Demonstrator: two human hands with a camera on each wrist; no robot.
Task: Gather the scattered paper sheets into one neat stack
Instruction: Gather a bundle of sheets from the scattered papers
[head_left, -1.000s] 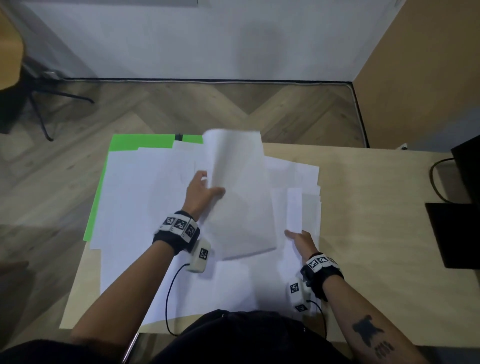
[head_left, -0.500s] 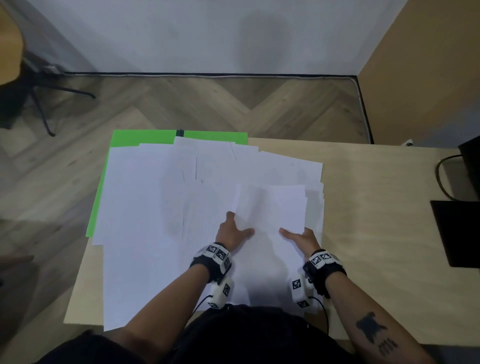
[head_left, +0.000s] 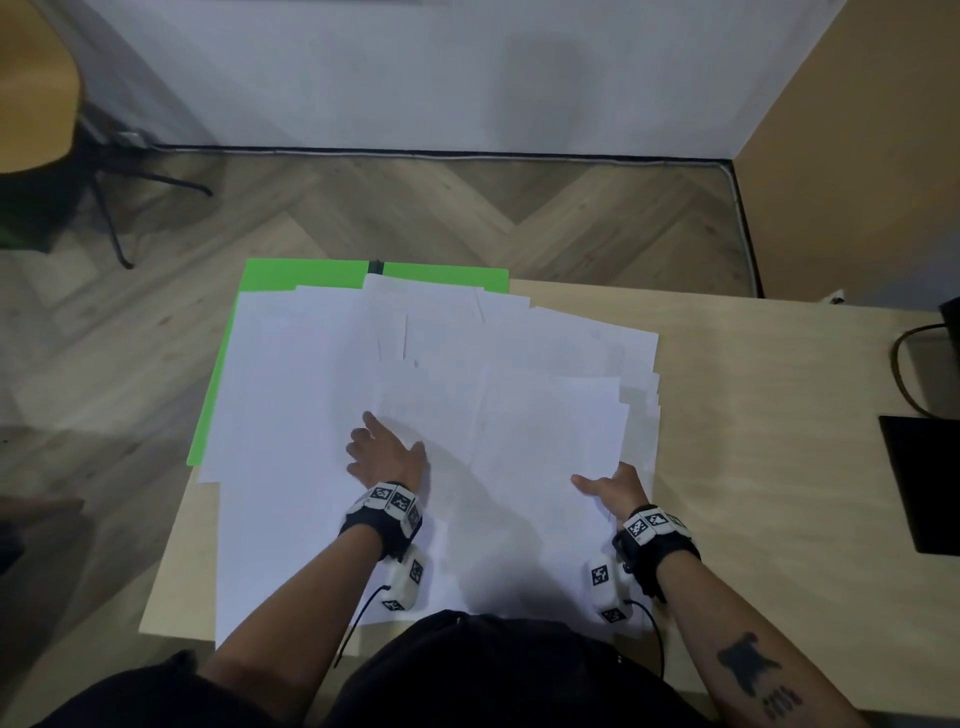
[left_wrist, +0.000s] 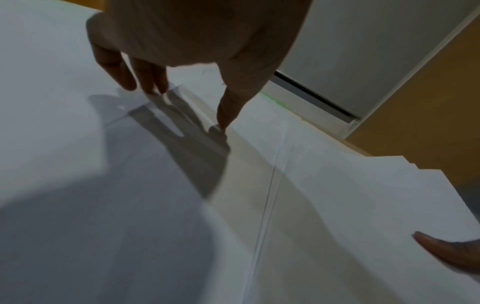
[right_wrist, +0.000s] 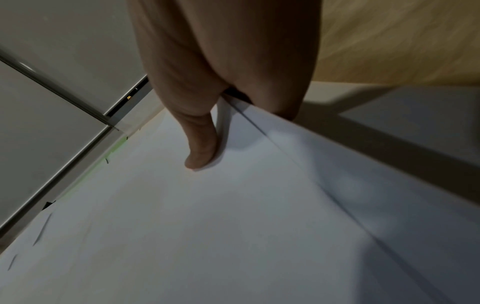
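Several white paper sheets (head_left: 311, 395) lie overlapping across the left half of the table (head_left: 753, 415). A thicker pile of sheets (head_left: 550, 431) sits at the right of the spread. My left hand (head_left: 389, 447) rests with spread fingers on the loose sheets left of that pile; in the left wrist view its fingertips (left_wrist: 155, 90) touch the paper. My right hand (head_left: 610, 483) pinches the pile's near right corner, thumb (right_wrist: 200, 158) on top of the pile (right_wrist: 233, 216) and fingers under its edge.
A green sheet (head_left: 306, 273) lies under the papers at the far left edge. A flat black device (head_left: 924, 483) and a cable (head_left: 904, 364) sit at the table's right end. Bare tabletop lies between them and the pile. A chair (head_left: 31, 93) stands on the floor far left.
My left hand laid the sheet it was holding up onto the pile by my right hand, then slid left onto the loose sheets. My right hand stayed on the pile's corner.
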